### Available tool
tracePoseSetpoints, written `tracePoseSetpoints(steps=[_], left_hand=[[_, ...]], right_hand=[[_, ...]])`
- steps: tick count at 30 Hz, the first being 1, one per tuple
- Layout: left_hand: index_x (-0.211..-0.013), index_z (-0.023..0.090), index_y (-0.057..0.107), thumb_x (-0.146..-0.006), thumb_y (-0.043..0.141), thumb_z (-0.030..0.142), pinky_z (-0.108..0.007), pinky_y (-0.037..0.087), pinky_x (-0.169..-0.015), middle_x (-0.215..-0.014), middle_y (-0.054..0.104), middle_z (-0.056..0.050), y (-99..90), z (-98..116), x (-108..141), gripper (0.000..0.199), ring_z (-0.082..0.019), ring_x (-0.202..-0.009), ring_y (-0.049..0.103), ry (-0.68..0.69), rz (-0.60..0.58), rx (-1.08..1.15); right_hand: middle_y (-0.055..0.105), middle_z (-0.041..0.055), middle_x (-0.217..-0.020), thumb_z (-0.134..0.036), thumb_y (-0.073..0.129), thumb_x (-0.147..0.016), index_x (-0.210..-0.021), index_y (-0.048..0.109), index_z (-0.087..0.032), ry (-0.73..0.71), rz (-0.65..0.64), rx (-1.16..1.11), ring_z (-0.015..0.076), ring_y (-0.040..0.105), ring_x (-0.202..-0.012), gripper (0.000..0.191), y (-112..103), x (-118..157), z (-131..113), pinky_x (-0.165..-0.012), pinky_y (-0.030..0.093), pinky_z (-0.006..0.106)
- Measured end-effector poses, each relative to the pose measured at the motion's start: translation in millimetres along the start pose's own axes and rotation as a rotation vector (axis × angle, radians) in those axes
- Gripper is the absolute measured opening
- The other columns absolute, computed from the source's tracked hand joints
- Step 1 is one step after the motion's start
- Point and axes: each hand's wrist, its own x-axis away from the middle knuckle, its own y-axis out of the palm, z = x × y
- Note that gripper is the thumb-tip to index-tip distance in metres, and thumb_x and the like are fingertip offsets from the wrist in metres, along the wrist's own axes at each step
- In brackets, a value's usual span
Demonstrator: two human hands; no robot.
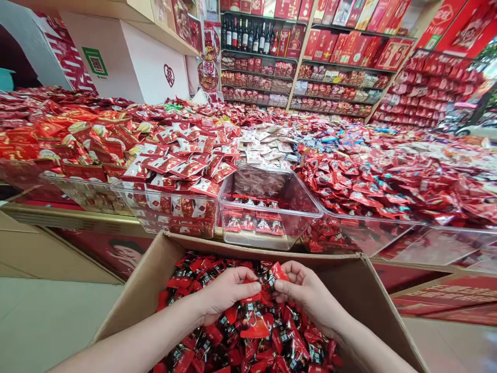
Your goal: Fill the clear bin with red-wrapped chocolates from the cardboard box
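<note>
Both my hands are over an open cardboard box (373, 300) filled with red and black wrapped candies (217, 336). My left hand (229, 292) pinches one candy packet (254, 318) by its upper end, and the packet hangs below the fingers. Between the thumb and fingers of my right hand (306, 290) is another red and black candy packet (272, 277), tilted toward the left. Just beyond the box stands a clear plastic bin (306, 207) with a few rows of similar red candies (258, 224) at its bottom.
Heaped bins flank the clear one: red and white packets (186, 160) to its left, red candies (345, 181) to its right. White packets (267, 147) lie behind it. Shelves with wine bottles (248, 39) and red boxes (359, 49) stand at the back.
</note>
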Motion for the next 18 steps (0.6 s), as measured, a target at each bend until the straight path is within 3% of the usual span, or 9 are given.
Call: tracePoseSetpoints(steps=[4,7,9,11,13,18], left_hand=[[-0.079,0.014,0.053,-0.061,0.063,0.029,-0.020,0.032,-0.061,-0.067,0.054,0.003,-3.0,5.1,4.8,0.026,-0.006,-0.059,0.045,0.033,-0.048,-0.020],[-0.081,0.013,0.054,-0.063,0.061,0.032,-0.021,0.032,-0.061,-0.066,0.053,0.003,-4.8,5.1,6.0,0.028,-0.007,-0.058,0.044,0.046,0.001,-0.110],[-0.082,0.014,0.054,-0.062,0.061,0.034,-0.021,0.032,-0.061,-0.066,0.052,0.003,-5.0,3.7,5.5,0.029,-0.007,-0.058,0.044,0.041,0.031,-0.142],[-0.082,0.014,0.054,-0.062,0.061,0.035,-0.022,0.032,-0.059,-0.065,0.051,0.004,-4.4,2.2,5.1,0.030,-0.007,-0.057,0.042,0.032,0.049,-0.166],[-0.082,0.014,0.054,-0.061,0.060,0.036,-0.021,0.032,-0.057,-0.062,0.049,0.004,-3.5,1.0,5.4,0.030,-0.007,-0.056,0.041,0.020,0.053,-0.192],[-0.081,0.014,0.054,-0.061,0.059,0.032,-0.021,0.032,-0.059,-0.064,0.048,0.004,-3.1,-2.8,6.0,0.027,-0.007,-0.057,0.041,0.010,0.034,-0.251]], right_hand=[[0.057,0.0011,-0.070,-0.030,0.057,-0.068,-0.076,0.051,-0.018,-0.318,0.112,0.370,0.0129,0.053,-0.063,0.015,3.1,20.4,-40.1,-0.057,0.043,0.025],[0.059,0.0023,-0.077,-0.027,0.056,-0.069,-0.082,0.053,-0.021,-0.589,0.274,0.491,0.0151,0.056,-0.068,0.014,6.2,25.3,-95.6,-0.060,0.045,0.027],[0.058,0.0011,-0.072,-0.029,0.057,-0.068,-0.081,0.054,-0.021,-0.694,0.343,0.504,0.0126,0.055,-0.063,0.015,9.0,11.6,-133.3,-0.057,0.045,0.026],[0.056,0.0002,-0.069,-0.030,0.057,-0.068,-0.079,0.054,-0.018,-0.639,0.270,0.494,0.0091,0.053,-0.056,0.016,12.9,-16.5,-161.0,-0.052,0.045,0.023],[0.055,-0.0003,-0.065,-0.026,0.058,-0.067,-0.072,0.054,-0.015,-0.432,0.150,0.503,0.0063,0.050,-0.050,0.013,18.3,-53.2,-174.1,-0.047,0.043,0.020],[0.051,-0.0038,-0.051,-0.007,0.057,-0.066,-0.066,0.046,-0.014,0.054,0.022,0.606,0.0045,0.047,-0.042,0.012,39.8,-135.9,-160.8,-0.043,0.043,0.018]])
